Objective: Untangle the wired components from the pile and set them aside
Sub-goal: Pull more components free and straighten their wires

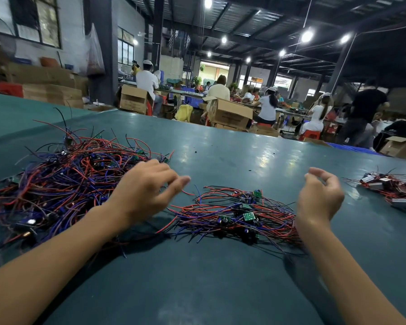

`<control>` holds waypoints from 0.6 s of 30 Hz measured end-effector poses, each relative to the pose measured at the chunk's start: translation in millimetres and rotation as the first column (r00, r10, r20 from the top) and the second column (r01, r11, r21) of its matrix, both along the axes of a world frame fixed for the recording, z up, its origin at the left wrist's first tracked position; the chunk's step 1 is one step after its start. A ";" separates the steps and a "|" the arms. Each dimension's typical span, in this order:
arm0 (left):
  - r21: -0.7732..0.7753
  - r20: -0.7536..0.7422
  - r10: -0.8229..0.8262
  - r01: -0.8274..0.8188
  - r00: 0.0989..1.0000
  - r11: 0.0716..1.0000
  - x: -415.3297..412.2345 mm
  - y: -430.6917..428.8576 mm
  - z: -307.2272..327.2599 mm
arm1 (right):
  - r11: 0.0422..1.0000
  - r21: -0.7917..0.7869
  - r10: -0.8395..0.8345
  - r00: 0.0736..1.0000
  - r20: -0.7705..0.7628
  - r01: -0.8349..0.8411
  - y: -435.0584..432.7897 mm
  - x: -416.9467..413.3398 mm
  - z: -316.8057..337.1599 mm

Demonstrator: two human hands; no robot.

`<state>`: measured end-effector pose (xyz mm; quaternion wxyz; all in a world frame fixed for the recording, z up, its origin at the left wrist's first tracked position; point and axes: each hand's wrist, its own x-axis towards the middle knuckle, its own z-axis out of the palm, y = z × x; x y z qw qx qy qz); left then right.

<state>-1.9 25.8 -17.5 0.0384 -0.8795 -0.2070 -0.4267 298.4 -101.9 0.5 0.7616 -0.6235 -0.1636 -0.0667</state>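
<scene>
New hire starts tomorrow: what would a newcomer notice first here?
A big tangled pile of red, blue and black wires sprawls on the left of the dark teal table. A smaller bundle of red and blue wires with green circuit boards lies mid-table, between the left hand and right hand.

I am in a factory assembly hall. Workers point(268, 106) sit in rows among cardboard boxes point(230, 112) under a dark steel-beam roof point(244, 19) with bright lamps point(307, 36). My green table point(220, 146) bears heaps of wired circuit boards point(56, 184).
</scene>
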 end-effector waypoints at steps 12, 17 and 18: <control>-0.125 -0.534 0.546 -0.699 0.645 0.704 -31.8 36.2 5.9 | 0.916 -0.319 0.385 0.308 0.870 -0.243 -4.1 -85.7 -13.1; -0.083 -0.610 0.553 -0.740 0.567 0.667 -27.8 38.4 0.2 | 0.848 -0.449 0.474 0.025 0.880 -0.283 -2.8 -106.4 -29.8; -0.080 -0.597 0.557 -0.734 0.577 0.674 -28.4 38.4 0.4 | 0.841 -0.459 0.482 0.010 0.876 -0.286 -2.7 -107.8 -30.2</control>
